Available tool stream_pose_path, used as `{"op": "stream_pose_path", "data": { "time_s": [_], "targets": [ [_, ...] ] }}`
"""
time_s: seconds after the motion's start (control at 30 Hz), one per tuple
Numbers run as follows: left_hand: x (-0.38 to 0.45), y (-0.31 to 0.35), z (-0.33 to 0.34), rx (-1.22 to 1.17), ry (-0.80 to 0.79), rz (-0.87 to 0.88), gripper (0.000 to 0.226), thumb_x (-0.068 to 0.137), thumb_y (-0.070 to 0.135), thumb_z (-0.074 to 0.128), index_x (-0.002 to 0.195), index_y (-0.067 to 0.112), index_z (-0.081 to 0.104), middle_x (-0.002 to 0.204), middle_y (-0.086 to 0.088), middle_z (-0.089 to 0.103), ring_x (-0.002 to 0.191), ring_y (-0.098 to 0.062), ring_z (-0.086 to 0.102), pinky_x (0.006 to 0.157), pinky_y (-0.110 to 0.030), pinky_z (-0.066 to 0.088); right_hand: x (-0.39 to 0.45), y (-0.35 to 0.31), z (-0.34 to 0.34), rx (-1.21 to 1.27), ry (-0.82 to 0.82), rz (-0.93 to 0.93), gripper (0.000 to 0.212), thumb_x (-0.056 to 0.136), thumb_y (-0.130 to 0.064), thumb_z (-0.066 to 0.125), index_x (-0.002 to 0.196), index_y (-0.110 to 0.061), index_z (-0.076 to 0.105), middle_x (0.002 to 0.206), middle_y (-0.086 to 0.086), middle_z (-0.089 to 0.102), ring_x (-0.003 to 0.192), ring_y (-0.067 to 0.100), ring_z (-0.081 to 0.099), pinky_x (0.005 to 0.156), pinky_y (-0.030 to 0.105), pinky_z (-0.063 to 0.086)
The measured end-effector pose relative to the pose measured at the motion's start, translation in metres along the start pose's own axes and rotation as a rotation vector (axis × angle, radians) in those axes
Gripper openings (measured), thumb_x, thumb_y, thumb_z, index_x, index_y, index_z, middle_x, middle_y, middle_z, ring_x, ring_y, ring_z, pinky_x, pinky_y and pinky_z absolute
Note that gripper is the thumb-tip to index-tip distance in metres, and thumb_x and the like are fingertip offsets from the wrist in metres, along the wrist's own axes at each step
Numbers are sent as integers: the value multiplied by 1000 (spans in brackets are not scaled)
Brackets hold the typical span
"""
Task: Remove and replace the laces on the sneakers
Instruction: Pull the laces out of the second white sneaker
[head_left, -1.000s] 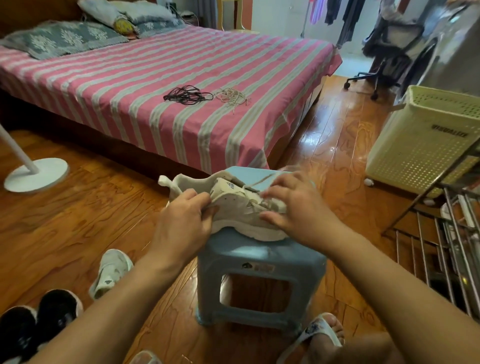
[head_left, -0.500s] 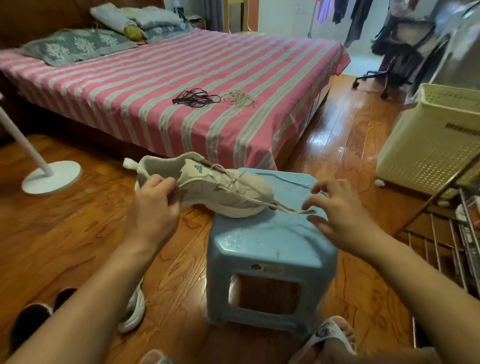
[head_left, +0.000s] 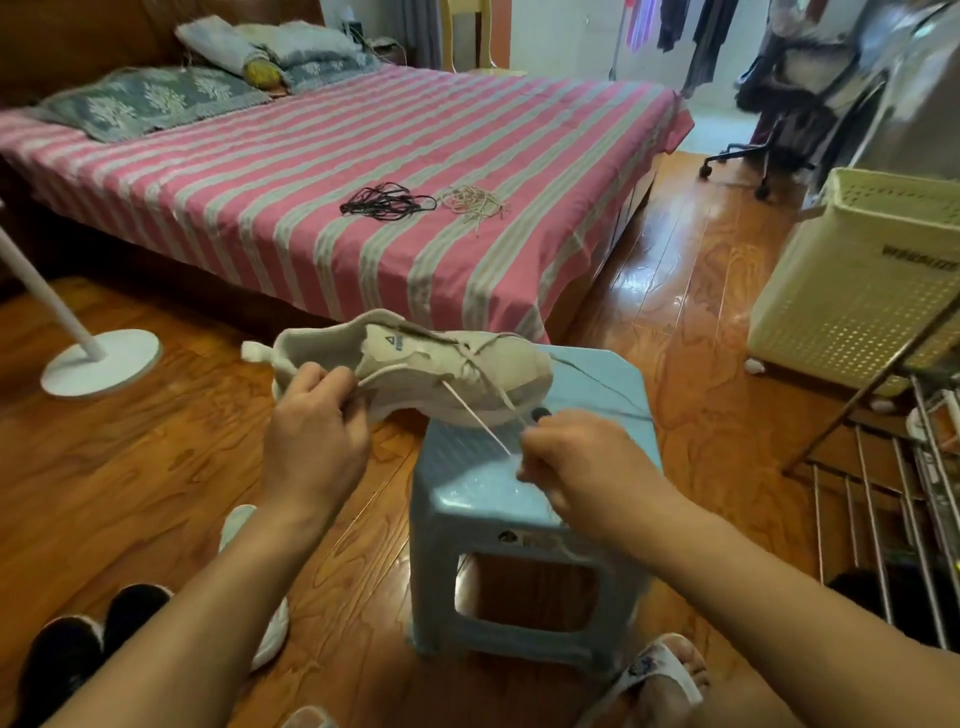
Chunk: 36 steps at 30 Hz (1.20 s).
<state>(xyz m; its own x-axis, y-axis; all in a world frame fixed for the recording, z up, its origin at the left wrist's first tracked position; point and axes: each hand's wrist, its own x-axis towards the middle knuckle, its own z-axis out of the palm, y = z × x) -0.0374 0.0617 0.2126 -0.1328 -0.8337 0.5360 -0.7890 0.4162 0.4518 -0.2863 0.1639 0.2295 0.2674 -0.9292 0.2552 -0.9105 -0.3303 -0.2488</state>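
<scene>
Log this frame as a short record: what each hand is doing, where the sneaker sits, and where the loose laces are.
left hand: grips the heel end of the beige sneaker
right hand: pinches a lace pulled taut from the sneaker
sneaker position: toe end on the blue stool, heel end held out past its left edge
spare laces: black bundle and light bundle lying side by side on the striped bed
task stage: the sneaker is partly laced
</scene>
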Motion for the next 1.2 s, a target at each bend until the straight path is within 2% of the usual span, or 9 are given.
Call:
{"op": "stream_pose_path", "data": {
  "time_s": [0.1, 0.17, 0.27, 0.33, 0.5, 0.77, 0.93, 1.03, 1.2],
  "targets": [
    [7, -18, -4, -6, 25, -16, 10, 94, 9, 62, 85, 9, 63, 86, -2, 50, 77, -22, 48, 60, -37, 42, -11, 2, -18, 99, -587, -38, 19, 92, -46, 67, 91, -28, 72, 83, -19, 56, 85, 5, 52, 75, 23, 44],
    [8, -18, -7, -49, 51, 51, 9, 94, 7, 67, 85, 7, 65, 87, -3, 50, 74, -20, 47, 58, -34, 42, -5, 2, -25, 200, -394, 26, 31, 93, -54, 58, 98, -28, 76, 91, -15, 64, 88, 5, 55, 76, 22, 44],
    [-1, -2, -6, -97, 59, 183, 11, 92, 6, 70, 83, 3, 64, 88, -5, 49, 71, -20, 48, 55, -29, 41, 21, 7, -28, 286, 283, 135, 12, 95, -26, 66, 99, -20, 76, 92, -7, 70, 85, 5, 57, 76, 25, 47],
    [-9, 11, -3, -100, 54, 273, 9, 94, 4, 69, 85, 1, 67, 89, -6, 51, 71, -20, 50, 53, -31, 45, 32, 7, -23, 245, 437, 228, 10, 94, -18, 67, 101, -16, 74, 95, -3, 68, 87, 8, 59, 79, 30, 50],
    [-18, 31, -1, -82, 106, 363, 30, 99, 22, 56, 85, -1, 69, 85, -9, 53, 67, -14, 45, 60, -10, 27, 30, 4, -18, 219, 411, 408, 11, 94, -24, 66, 100, -17, 73, 97, -1, 69, 89, 16, 62, 80, 43, 55],
    [-23, 52, -8, 52, 82, 458, 12, 82, -7, 79, 80, -2, 68, 77, -14, 56, 54, -17, 44, 53, -14, 26, 29, 5, -23, 257, 321, 648, 8, 90, -34, 72, 89, -26, 71, 90, -6, 69, 88, 16, 64, 81, 44, 57],
    [-20, 54, -9, 74, 107, 563, 5, 85, -2, 70, 81, 0, 67, 78, -15, 57, 52, -21, 46, 54, -19, 29, 29, 13, -35, 529, 351, 659, 14, 83, -17, 70, 70, -20, 72, 75, -5, 71, 79, 15, 68, 71, 39, 60],
    [-15, 48, -7, -32, 108, 411, 15, 95, -1, 63, 80, 1, 65, 81, -7, 51, 61, -16, 45, 59, -12, 24, 23, 14, -50, 1072, 265, 634, 20, 78, -6, 65, 62, -17, 69, 69, 4, 65, 66, 14, 59, 56, 23, 48],
    [-8, 35, 5, -122, 11, 198, 17, 91, 2, 69, 79, 7, 58, 84, 2, 43, 64, -13, 41, 52, -18, 30, 19, 20, -44, 1028, 45, 537, 12, 87, -9, 63, 79, -16, 68, 87, 18, 64, 78, 22, 54, 65, 27, 42]
  ]
}}
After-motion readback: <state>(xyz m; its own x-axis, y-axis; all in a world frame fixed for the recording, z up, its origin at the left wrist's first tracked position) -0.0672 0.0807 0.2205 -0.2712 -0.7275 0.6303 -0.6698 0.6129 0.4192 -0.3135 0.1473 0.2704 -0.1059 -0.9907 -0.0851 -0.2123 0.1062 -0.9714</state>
